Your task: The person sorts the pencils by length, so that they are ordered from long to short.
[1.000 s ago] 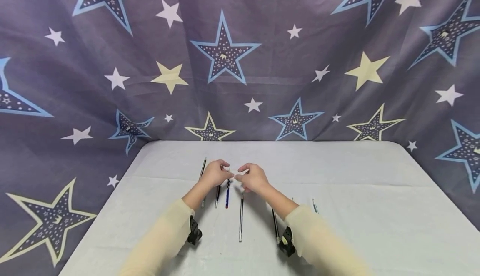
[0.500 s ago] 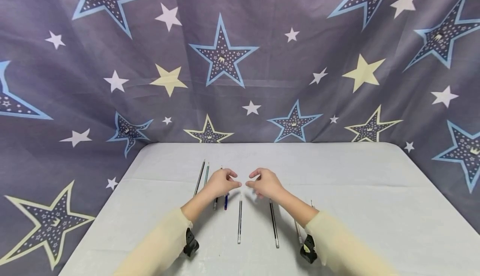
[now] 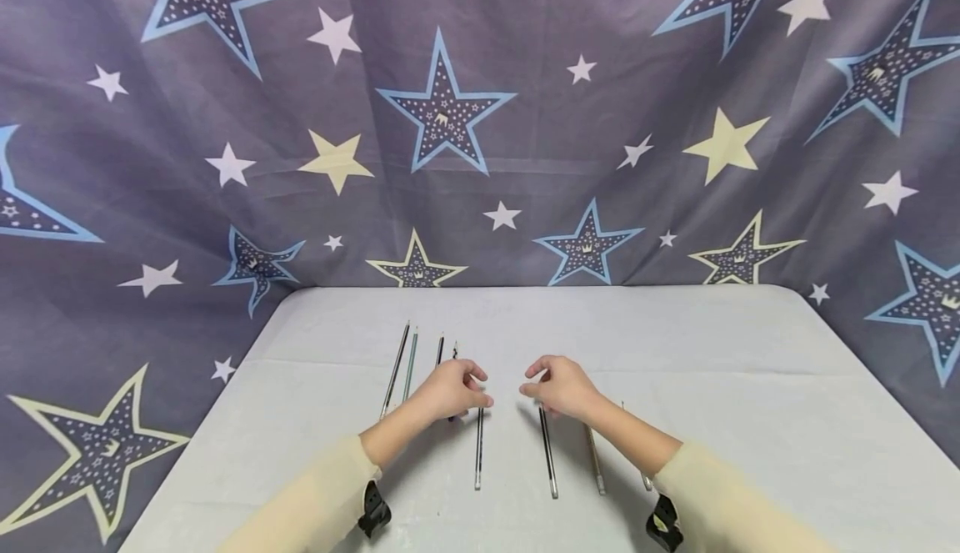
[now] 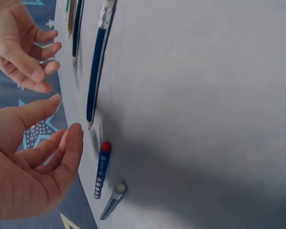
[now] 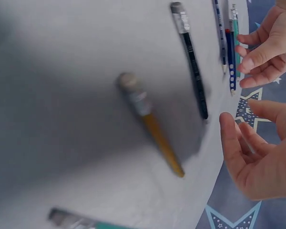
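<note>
My left hand (image 3: 452, 391) hovers over the table at the far end of a dark striped pencil (image 3: 479, 453), its fingers loosely bent and holding nothing. To the right, my right hand (image 3: 566, 388) is just as relaxed, above the tip of a black pencil (image 3: 548, 453). A gap separates the two hands. In the left wrist view, a blue pencil with a red end (image 4: 102, 167) lies below the left fingertips. The right wrist view shows a yellow pencil (image 5: 157, 136) with an eraser, lying near the right hand.
Left of the hands lie a black pencil (image 3: 395, 369), a green pencil (image 3: 411, 363) and another dark pencil (image 3: 440, 349). One more pencil (image 3: 647, 482) is partly under the right sleeve. The white-covered table (image 3: 750, 419) ends at a star-patterned curtain (image 3: 480, 194).
Both hands have come nearer to me and drawn apart, the right one moving rightward. Pencils on the left that the left hand and arm covered now show more. The pencils lie still.
</note>
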The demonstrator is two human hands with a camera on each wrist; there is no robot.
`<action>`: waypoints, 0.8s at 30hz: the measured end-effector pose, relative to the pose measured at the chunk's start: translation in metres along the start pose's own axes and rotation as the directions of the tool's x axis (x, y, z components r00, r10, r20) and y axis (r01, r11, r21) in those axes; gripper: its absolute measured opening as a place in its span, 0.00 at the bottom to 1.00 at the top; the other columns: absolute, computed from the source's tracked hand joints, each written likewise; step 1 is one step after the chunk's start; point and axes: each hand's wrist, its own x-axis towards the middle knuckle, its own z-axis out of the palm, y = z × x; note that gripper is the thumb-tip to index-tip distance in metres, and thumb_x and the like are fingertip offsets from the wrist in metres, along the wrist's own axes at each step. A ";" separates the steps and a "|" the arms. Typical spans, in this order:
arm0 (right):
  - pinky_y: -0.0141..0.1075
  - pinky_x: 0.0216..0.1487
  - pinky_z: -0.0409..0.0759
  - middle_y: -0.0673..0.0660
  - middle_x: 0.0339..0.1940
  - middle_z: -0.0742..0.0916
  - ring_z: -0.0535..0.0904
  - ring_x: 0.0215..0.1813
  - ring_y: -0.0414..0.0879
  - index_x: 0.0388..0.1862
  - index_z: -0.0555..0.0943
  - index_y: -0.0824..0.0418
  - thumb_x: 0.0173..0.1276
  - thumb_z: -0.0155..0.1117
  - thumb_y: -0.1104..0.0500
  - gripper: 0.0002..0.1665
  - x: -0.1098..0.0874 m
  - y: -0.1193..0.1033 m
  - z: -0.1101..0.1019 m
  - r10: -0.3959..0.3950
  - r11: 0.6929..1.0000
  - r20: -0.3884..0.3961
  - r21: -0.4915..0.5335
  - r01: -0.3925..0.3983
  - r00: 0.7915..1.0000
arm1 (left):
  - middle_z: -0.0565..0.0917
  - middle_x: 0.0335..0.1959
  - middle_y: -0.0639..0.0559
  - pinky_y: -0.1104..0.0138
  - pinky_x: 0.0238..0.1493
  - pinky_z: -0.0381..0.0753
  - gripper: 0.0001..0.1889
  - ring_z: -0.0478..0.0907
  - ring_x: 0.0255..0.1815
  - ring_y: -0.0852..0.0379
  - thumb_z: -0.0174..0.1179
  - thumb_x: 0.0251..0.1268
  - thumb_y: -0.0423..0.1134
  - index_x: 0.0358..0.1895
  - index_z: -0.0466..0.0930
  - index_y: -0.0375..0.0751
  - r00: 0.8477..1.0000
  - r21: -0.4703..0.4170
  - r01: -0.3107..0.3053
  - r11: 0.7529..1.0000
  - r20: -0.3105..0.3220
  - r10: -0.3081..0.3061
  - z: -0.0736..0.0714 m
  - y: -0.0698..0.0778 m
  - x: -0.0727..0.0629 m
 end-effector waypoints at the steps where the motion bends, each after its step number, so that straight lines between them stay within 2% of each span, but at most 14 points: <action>1: 0.36 0.20 0.79 0.54 0.23 0.79 0.74 0.17 0.44 0.45 0.78 0.65 0.61 0.65 0.59 0.15 -0.002 0.002 -0.001 0.002 1.000 0.005 -0.002 -0.002 1.000 | 0.77 0.28 0.50 0.68 0.20 0.78 0.20 0.76 0.20 0.56 0.69 0.51 0.38 0.47 0.78 0.34 1.000 0.005 -0.002 1.000 0.000 0.002 0.001 -0.001 -0.001; 4: 0.35 0.18 0.77 0.54 0.23 0.79 0.73 0.17 0.44 0.44 0.77 0.65 0.61 0.65 0.60 0.15 -0.009 0.008 -0.002 0.003 1.000 0.014 -0.006 -0.003 1.000 | 0.77 0.27 0.52 0.70 0.18 0.73 0.19 0.73 0.16 0.60 0.69 0.50 0.38 0.45 0.78 0.34 1.000 0.023 -0.008 1.000 -0.004 0.008 0.004 -0.004 -0.004; 8: 0.32 0.16 0.74 0.54 0.24 0.79 0.72 0.16 0.42 0.44 0.78 0.65 0.60 0.66 0.60 0.15 -0.017 0.015 -0.004 0.003 1.000 0.003 -0.029 -0.003 1.000 | 0.76 0.26 0.52 0.71 0.17 0.71 0.19 0.72 0.14 0.59 0.69 0.50 0.37 0.44 0.78 0.34 1.000 0.019 -0.010 1.000 -0.001 0.010 0.006 -0.008 -0.008; 15: 0.31 0.15 0.73 0.53 0.23 0.78 0.72 0.16 0.43 0.45 0.78 0.63 0.59 0.67 0.59 0.16 -0.031 0.020 -0.003 0.013 0.998 0.028 -0.058 -0.012 1.000 | 0.76 0.26 0.52 0.70 0.20 0.76 0.20 0.75 0.17 0.58 0.70 0.48 0.36 0.45 0.77 0.32 1.000 0.002 0.006 1.000 0.000 -0.006 0.010 -0.012 -0.012; 24: 0.30 0.14 0.73 0.53 0.24 0.77 0.71 0.16 0.42 0.47 0.77 0.64 0.59 0.67 0.59 0.18 -0.035 0.022 0.002 -0.001 0.998 0.036 -0.062 0.004 0.999 | 0.76 0.26 0.50 0.70 0.20 0.78 0.22 0.77 0.17 0.58 0.71 0.45 0.34 0.45 0.76 0.29 1.000 -0.033 0.015 0.999 -0.001 -0.015 0.016 -0.013 -0.014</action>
